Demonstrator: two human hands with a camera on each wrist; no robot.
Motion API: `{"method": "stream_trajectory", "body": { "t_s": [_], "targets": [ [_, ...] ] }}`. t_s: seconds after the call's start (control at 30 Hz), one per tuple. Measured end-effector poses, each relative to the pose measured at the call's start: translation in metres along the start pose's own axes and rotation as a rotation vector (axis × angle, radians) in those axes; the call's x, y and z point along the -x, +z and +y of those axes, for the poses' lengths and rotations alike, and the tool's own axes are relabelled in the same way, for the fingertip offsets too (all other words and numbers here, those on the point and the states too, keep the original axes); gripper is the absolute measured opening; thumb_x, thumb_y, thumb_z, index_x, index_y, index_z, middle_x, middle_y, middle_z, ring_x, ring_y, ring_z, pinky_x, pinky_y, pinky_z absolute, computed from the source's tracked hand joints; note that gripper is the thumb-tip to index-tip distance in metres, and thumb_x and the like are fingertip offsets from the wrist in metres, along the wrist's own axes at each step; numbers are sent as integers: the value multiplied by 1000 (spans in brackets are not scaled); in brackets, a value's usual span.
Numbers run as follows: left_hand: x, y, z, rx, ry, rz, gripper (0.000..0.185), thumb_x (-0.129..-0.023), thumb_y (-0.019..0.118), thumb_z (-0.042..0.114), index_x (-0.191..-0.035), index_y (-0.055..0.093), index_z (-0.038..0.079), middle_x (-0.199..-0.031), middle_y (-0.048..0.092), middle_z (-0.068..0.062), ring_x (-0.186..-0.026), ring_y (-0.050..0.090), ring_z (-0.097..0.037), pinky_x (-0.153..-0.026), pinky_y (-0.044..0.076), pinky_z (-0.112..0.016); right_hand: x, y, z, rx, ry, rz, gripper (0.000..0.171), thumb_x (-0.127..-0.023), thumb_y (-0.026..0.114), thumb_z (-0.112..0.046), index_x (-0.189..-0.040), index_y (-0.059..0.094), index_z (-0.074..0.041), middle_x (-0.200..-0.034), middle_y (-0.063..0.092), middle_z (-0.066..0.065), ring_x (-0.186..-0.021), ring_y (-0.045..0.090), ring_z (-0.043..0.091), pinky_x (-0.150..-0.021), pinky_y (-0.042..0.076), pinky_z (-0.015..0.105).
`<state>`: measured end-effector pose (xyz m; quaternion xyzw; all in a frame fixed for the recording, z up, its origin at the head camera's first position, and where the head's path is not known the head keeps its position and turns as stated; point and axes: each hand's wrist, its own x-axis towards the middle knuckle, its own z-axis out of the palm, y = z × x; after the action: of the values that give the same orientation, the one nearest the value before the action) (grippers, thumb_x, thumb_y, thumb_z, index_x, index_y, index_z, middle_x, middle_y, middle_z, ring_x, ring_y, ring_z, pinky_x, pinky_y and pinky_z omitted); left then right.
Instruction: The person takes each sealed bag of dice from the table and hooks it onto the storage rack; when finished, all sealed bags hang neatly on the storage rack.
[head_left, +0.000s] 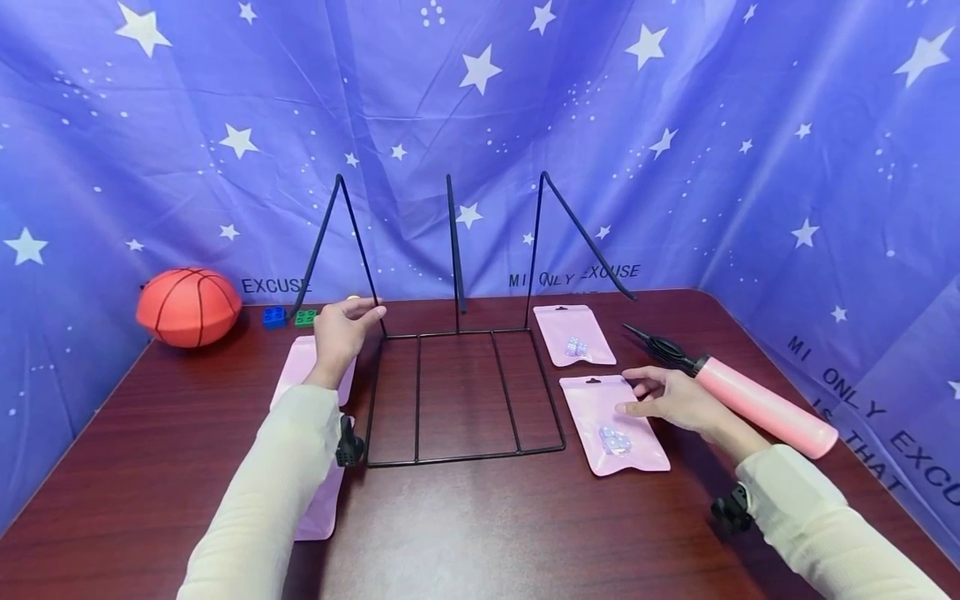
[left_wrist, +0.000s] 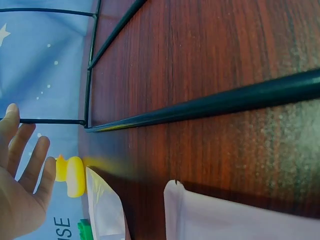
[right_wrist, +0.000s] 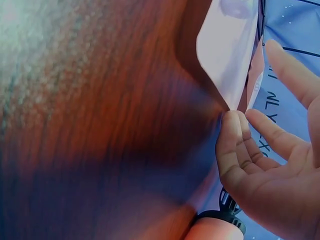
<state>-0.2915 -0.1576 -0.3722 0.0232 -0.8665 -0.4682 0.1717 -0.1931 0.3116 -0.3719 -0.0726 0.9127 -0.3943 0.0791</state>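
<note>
A black wire rack [head_left: 417, 400] stands mid-table with its slanted arms rising at the back. My left hand [head_left: 341, 333] pinches the rack's left upright between thumb and fingertips, low down. My right hand [head_left: 678, 400] hovers at the right edge of the nearer pink pouch [head_left: 588, 408], thumb extended over it. In the right wrist view, the fingertips [right_wrist: 232, 117] appear to touch that pouch's corner, though contact is hard to judge. The pouch shows pale dice [head_left: 615, 440] through its front. Behind it lies another pink pouch [head_left: 558, 321], also with dice.
Pink pouches [head_left: 322, 508] lie left of the rack, partly under my left arm. An orange ball [head_left: 189, 307], blue brick [head_left: 274, 317] and green brick [head_left: 305, 317] sit back left. A yellow duck [left_wrist: 75, 176] is behind my left hand. A pink hand pump [head_left: 765, 406] lies right.
</note>
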Motion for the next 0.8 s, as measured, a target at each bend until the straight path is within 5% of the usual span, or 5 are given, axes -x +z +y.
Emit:
{"method": "stream_trajectory", "body": {
  "t_s": [0.6, 0.8],
  "targets": [
    [-3, 1, -2, -44, -26, 0, 29, -95, 74, 28, -115, 78, 8, -114, 73, -14, -121, 61, -34, -101, 44, -46, -5, 0, -4, 123, 61, -23, 79, -80, 87, -24, -139, 49, 13, -88, 65, 6, -82, 58, 19, -75, 46, 33],
    [-4, 1, -4, -36, -6, -1, 28, -94, 75, 27, -114, 78, 7, -113, 74, -14, -119, 63, -34, -101, 45, -46, -7, 2, -8, 146, 110, -13, 76, -80, 87, -30, -134, 52, 12, -81, 63, 5, -73, 58, 18, -67, 47, 32]
  ]
}}
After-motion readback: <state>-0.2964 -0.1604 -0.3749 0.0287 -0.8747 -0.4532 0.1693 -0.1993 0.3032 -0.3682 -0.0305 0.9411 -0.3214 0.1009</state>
